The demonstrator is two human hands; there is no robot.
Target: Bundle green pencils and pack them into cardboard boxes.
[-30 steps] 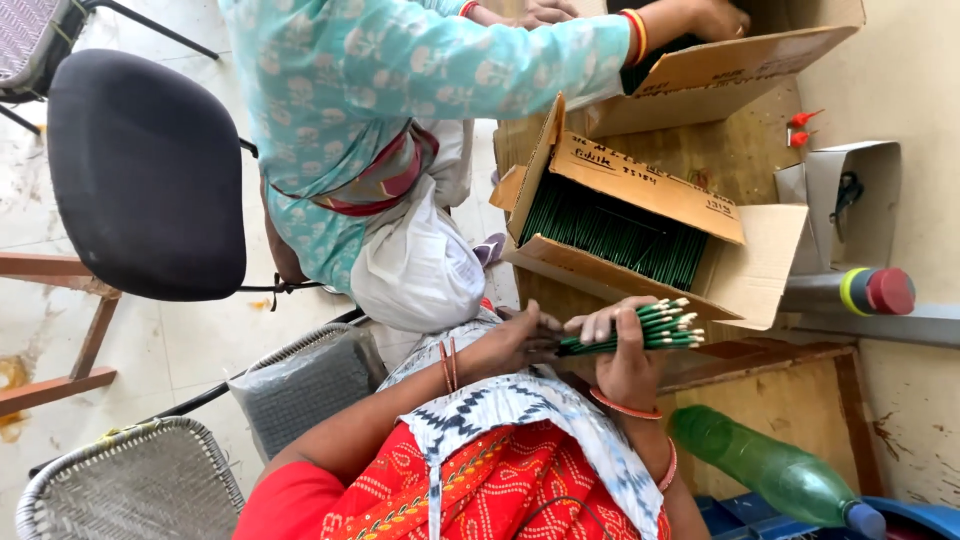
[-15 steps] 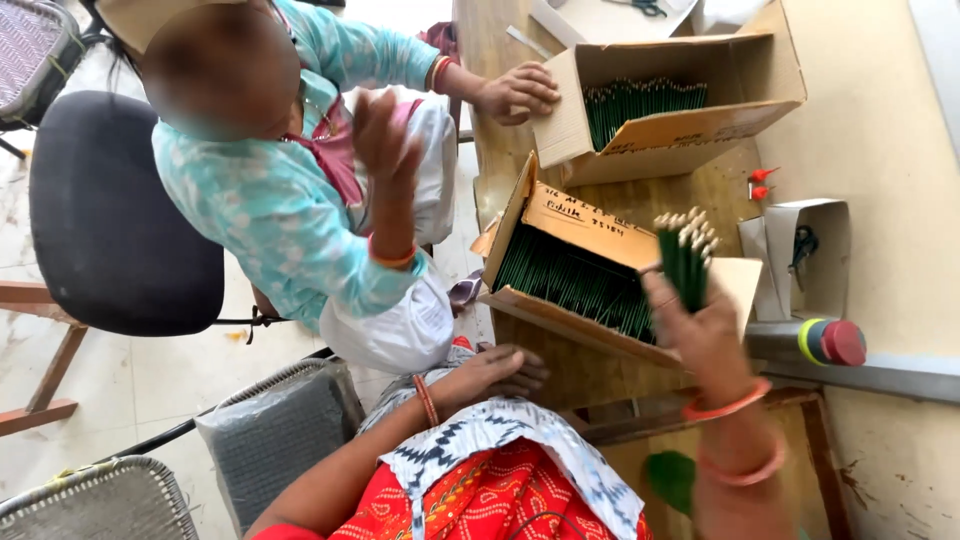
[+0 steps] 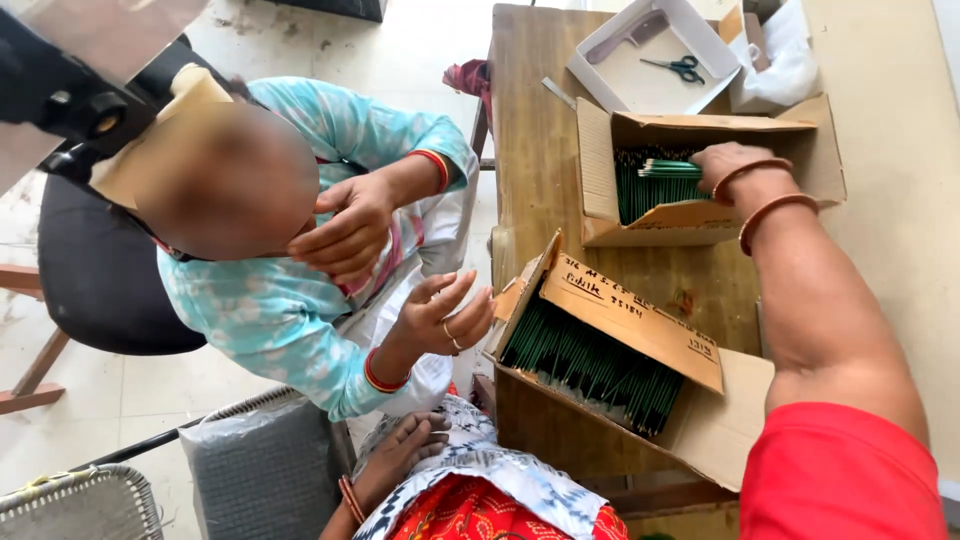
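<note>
Hands of the person wearing the camera are far apart. Their right hand (image 3: 725,165), wrist ringed by two orange bangles, reaches across the wooden surface (image 3: 535,150) into an open cardboard box (image 3: 690,215) near its far edge. The fingers are closed around a small bundle of thin green sticks (image 3: 672,168), held level just above the upright sticks already packed inside, apparently so the bundle can slot in among them. Their left hand (image 3: 405,450) lies released and empty on a patterned white cloth (image 3: 500,470) in the lap, below the surface's near edge.

A second cardboard box (image 3: 620,345) sits at the near edge, tilted toward the wearer with its flaps folded out, so its dense rows of green sticks (image 3: 585,365) are easy to reach. The sticks look slim, straight and smooth; the boxes are plain brown card, creased at the flaps.

Beyond the far box lies a shallow white tray (image 3: 655,60) holding dark-handled scissors (image 3: 675,68).

Another person in a pale turquoise printed top (image 3: 260,310) sits at the left edge of the surface, both hands raised and empty, one near the face. A black chair (image 3: 100,280) stands behind them.
</note>
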